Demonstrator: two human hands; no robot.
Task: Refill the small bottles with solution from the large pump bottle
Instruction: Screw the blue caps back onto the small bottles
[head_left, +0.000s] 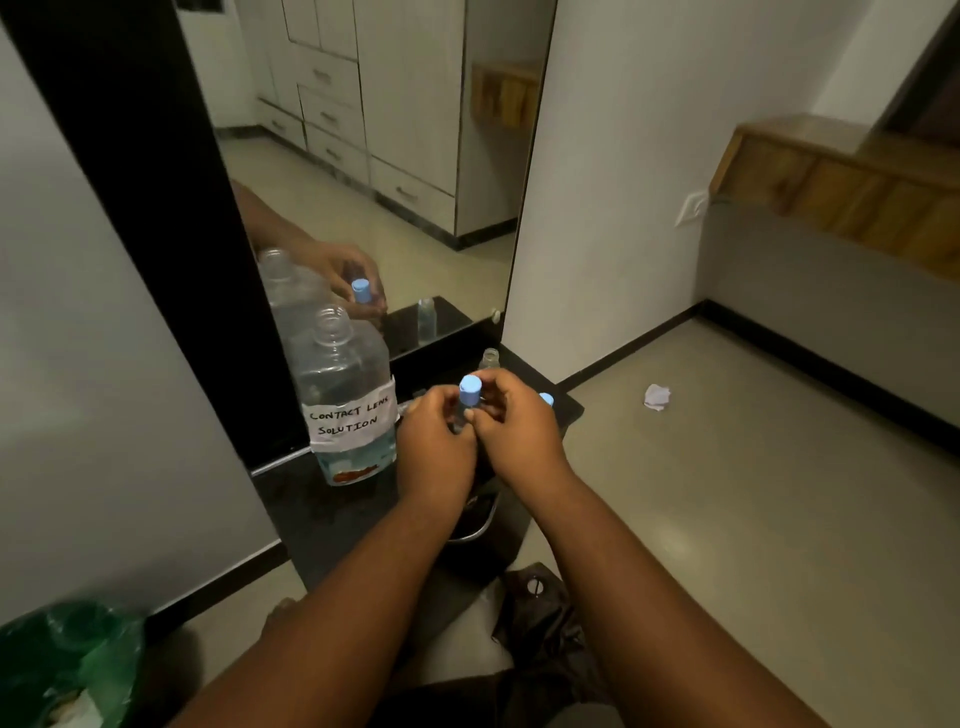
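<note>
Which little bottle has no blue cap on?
The small clear bottle standing at the back by the mirror; its neck is open. The one in both hands and the one behind the right hand have blue caps.

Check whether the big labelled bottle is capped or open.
Open: the large bottle shows a bare threaded neck, with no pump or cap on it.

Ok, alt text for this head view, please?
Both hands, left hand and right hand, hold a small blue-capped bottle above a black shelf before a mirror. Beside them stands an uncapped large bottle labelled "Contact Lens Solution".
</note>
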